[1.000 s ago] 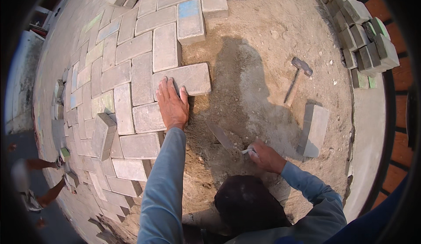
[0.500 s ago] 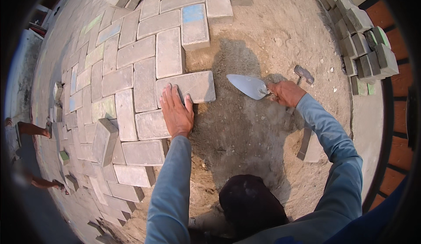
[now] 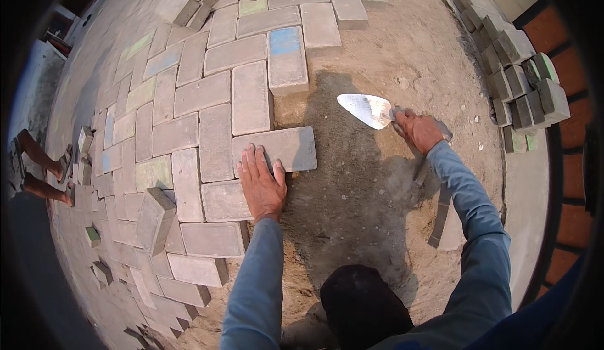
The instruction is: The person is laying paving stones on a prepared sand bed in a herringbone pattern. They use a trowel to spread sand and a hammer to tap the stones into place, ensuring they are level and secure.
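A loose grey concrete paver (image 3: 450,225) lies on the sand bed (image 3: 352,214), partly hidden beneath the right forearm. The left hand (image 3: 263,185) rests palm down, fingers slightly parted and gripping nothing, on a rectangular edge paver (image 3: 292,148) that sits sideways at the border of the herringbone paving (image 3: 201,89), its right end jutting over the sand. The right hand (image 3: 418,131) has its fingers curled round the handle of a pointing trowel (image 3: 365,111), whose blade points left above the sand. Just beside that hand, a hammer (image 3: 420,172) is partly covered. Farther off, stacked pavers (image 3: 519,76) line the right side.
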Action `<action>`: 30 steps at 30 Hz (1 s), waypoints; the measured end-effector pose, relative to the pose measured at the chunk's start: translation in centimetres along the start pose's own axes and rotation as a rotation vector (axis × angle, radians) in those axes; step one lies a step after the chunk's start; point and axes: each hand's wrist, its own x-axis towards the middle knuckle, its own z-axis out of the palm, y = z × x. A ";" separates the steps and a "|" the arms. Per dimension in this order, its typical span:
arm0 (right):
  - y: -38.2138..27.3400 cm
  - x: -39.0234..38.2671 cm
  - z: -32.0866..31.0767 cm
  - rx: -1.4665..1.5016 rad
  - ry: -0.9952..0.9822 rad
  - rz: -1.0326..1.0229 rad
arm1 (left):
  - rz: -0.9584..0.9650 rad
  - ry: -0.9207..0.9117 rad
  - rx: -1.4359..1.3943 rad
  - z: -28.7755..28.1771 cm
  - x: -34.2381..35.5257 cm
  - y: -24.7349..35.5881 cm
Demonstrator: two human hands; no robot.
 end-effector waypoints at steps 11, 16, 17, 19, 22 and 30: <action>-2.4 8.7 -2.6 0.139 -0.030 0.091 | -0.071 -0.041 0.047 -0.6 0.3 -0.2; 0.0 17.1 -4.2 0.184 -0.243 0.029 | -0.058 -0.063 -0.001 -0.1 0.6 0.3; 0.2 17.8 -3.8 0.180 -0.288 0.041 | -0.040 -0.064 -0.006 0.0 0.8 0.5; -0.5 15.5 -1.1 0.364 -0.240 -0.076 | -0.038 -0.075 0.003 0.0 0.5 -0.1; -3.2 8.6 -1.8 0.347 -0.340 -0.168 | -0.044 -0.063 0.015 -0.7 0.3 -0.9; -4.4 6.1 1.0 0.112 -0.044 -0.186 | -0.049 -0.076 -0.013 -0.3 0.6 0.4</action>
